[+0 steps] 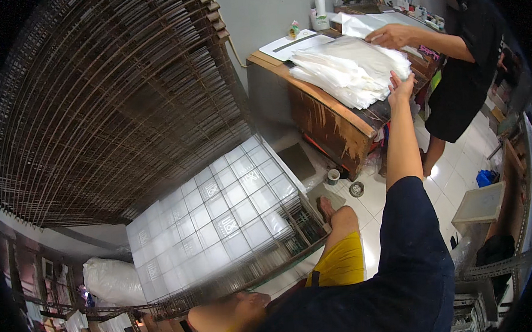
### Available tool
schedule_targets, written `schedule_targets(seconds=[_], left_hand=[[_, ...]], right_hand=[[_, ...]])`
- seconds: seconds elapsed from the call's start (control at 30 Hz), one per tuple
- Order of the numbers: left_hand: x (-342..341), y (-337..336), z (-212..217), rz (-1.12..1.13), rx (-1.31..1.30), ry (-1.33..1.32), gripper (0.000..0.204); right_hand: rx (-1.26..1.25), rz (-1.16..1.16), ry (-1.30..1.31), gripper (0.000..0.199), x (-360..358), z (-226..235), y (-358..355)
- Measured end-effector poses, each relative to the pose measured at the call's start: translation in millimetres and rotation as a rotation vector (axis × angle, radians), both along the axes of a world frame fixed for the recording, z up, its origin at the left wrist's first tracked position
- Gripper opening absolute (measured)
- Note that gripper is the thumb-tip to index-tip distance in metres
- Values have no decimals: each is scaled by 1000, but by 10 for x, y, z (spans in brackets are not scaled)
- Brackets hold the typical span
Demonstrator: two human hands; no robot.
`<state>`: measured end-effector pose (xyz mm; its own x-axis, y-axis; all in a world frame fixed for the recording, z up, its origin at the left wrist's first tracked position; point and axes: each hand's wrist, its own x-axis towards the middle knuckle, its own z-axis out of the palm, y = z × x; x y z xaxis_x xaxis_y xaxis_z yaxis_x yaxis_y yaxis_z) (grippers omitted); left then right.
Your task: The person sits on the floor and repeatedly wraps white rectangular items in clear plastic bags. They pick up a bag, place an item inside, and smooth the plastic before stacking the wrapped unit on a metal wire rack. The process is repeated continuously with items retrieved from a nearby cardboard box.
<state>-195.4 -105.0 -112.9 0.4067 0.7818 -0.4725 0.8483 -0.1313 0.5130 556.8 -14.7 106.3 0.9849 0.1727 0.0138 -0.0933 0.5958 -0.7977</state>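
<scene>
My right arm reaches far out to a wooden table, where my right hand (401, 88) touches the near right edge of a stack of thin, translucent white plastic sheets (339, 72). Its fingers look stretched out and apart against the stack's edge. Low in the picture, my left hand (249, 308) is smeared by motion beside my knee, near the drying rack's front edge; its fingers cannot be made out. On the lowered wire shelf (220, 213) of the rack, printed translucent sheets with white marks lie in rows.
Raised wire racks (112, 102) hang over the left side. Across the table (329, 111), a co-worker's hand (388, 36) is at the sheets' far edge. A small can (333, 175) and a tape roll (356, 189) stand on the tiled floor. A plastic-wrapped bundle (112, 281) sits at lower left.
</scene>
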Motion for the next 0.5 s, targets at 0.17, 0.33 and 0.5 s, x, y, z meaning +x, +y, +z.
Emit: schedule_targets(seconds=[0.17, 0.33, 0.5], left_hand=[[-341, 85, -303, 147, 25, -164, 36], [-436, 41, -506, -1, 130, -131, 39], [-169, -154, -16, 147, -34, 30, 42]], right_hand=[[49, 115, 207, 102, -84, -6, 189], [-217, -34, 186, 70, 411, -446, 671], [-137, -131, 345, 35, 1067, -780, 1031]])
